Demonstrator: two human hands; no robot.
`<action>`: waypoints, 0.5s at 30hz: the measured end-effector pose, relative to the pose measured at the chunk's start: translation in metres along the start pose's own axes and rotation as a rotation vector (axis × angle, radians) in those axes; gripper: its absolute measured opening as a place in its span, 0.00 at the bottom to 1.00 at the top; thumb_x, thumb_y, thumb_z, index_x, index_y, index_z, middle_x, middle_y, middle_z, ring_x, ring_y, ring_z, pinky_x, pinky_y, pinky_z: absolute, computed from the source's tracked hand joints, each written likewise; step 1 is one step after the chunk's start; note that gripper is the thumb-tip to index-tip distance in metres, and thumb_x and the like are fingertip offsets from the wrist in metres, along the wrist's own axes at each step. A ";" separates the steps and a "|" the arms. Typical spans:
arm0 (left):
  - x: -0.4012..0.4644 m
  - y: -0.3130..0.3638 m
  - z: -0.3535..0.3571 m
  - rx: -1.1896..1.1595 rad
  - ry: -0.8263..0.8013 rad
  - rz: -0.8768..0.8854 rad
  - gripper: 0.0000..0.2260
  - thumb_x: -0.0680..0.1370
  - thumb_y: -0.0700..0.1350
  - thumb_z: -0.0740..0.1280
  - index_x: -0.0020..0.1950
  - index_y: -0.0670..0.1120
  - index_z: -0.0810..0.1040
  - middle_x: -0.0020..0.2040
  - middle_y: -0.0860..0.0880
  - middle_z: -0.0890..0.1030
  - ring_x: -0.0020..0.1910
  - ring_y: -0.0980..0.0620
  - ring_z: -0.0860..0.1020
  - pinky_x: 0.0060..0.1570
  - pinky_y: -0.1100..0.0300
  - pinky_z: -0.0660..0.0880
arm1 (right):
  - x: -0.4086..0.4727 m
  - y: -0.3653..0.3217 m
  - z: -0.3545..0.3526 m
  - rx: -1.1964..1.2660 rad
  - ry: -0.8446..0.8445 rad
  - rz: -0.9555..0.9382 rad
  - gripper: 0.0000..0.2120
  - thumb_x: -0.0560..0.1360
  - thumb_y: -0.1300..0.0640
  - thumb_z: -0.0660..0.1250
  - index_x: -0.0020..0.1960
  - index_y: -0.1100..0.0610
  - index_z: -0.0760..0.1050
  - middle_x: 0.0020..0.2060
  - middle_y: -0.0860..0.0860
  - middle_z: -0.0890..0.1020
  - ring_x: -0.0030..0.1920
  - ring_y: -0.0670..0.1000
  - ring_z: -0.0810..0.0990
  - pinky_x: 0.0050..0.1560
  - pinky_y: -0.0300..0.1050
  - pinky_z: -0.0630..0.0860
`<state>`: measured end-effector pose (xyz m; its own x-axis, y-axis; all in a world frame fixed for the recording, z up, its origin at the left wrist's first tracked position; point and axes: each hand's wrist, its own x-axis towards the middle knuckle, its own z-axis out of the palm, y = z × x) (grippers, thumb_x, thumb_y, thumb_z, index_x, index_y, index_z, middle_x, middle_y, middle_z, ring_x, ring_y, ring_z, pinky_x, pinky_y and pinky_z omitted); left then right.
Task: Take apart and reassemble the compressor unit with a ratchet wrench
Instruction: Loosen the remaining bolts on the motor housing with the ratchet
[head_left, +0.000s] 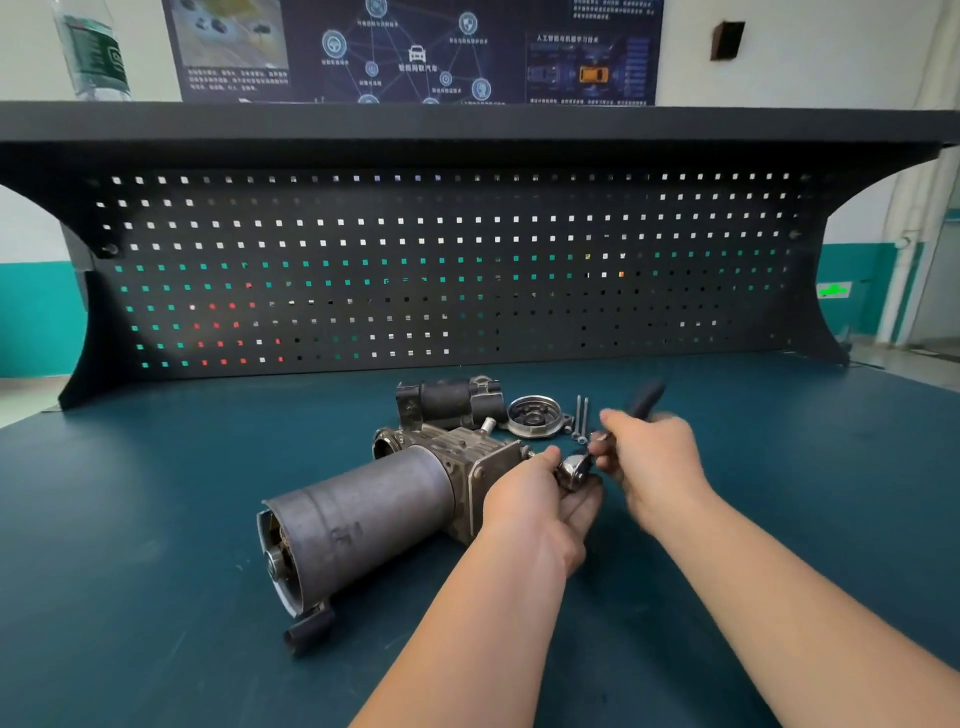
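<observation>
Chrome ratchet wrench (587, 460) sat gripped in the right hand (652, 462). The left hand (540, 496) cupped its head against the compressor unit (384, 499). Bare teal benchtop (805, 493) lay rightward.

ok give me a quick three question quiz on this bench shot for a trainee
1. True or false: the round end cover is still fitted on the compressor unit.
2. Which hand grips the ratchet wrench by its dark handle? A. left hand B. right hand C. neither
3. Fill in: the two long bolts lie on the bench just to the ____ of the end cover.

Key
1. False: it lies loose on the bench mat behind the unit.
2. B: the right hand holds the handle, while the left hand is at the wrench head.
3. right
</observation>
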<state>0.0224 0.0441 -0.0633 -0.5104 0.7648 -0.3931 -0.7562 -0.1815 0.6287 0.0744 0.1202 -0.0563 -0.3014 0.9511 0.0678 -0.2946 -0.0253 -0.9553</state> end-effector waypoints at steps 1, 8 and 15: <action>0.000 -0.001 0.000 -0.011 0.000 -0.002 0.07 0.78 0.40 0.64 0.52 0.36 0.75 0.39 0.40 0.80 0.34 0.46 0.79 0.33 0.54 0.79 | -0.003 -0.002 0.001 -0.135 -0.028 -0.186 0.04 0.76 0.62 0.64 0.44 0.58 0.71 0.22 0.50 0.78 0.20 0.46 0.75 0.22 0.39 0.71; -0.001 0.002 0.000 -0.086 -0.008 -0.015 0.07 0.79 0.37 0.61 0.45 0.36 0.77 0.26 0.42 0.80 0.23 0.47 0.80 0.22 0.56 0.78 | -0.018 -0.004 0.003 -0.376 -0.237 -0.706 0.11 0.75 0.56 0.68 0.48 0.42 0.70 0.32 0.46 0.81 0.24 0.46 0.77 0.25 0.37 0.73; -0.004 0.001 0.000 0.010 0.011 -0.007 0.10 0.79 0.38 0.63 0.58 0.35 0.75 0.43 0.38 0.79 0.38 0.44 0.79 0.45 0.52 0.76 | 0.001 0.006 -0.002 0.183 -0.002 0.131 0.07 0.77 0.65 0.65 0.40 0.63 0.71 0.27 0.56 0.75 0.17 0.43 0.73 0.19 0.32 0.68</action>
<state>0.0236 0.0412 -0.0610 -0.5095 0.7591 -0.4053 -0.7559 -0.1697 0.6323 0.0745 0.1221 -0.0624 -0.3496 0.9354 -0.0532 -0.4126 -0.2047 -0.8876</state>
